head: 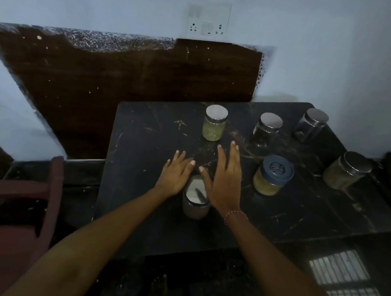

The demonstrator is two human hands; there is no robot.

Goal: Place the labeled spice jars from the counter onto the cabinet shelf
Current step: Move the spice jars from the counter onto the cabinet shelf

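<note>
Several spice jars stand on a dark marble counter (143,218). Nearest me is a jar with a steel lid (196,200), between my two hands. My left hand (176,174) lies just left of its lid, fingers straight. My right hand (225,177) hovers just right of it, fingers extended, thumb near the lid's far edge. Neither hand grips the jar. Farther back stands a jar of green spice (214,123). A blue-lidded jar (272,176) of yellow spice is to the right. Two dark jars (267,129) (310,124) and an olive-filled jar (347,170) sit at the back right.
A brown wooden panel (123,81) leans on the wall behind the counter, below a socket plate (208,23). A maroon plastic chair (15,209) stands to the left. The floor lies below the counter's front edge. No cabinet shelf is in view.
</note>
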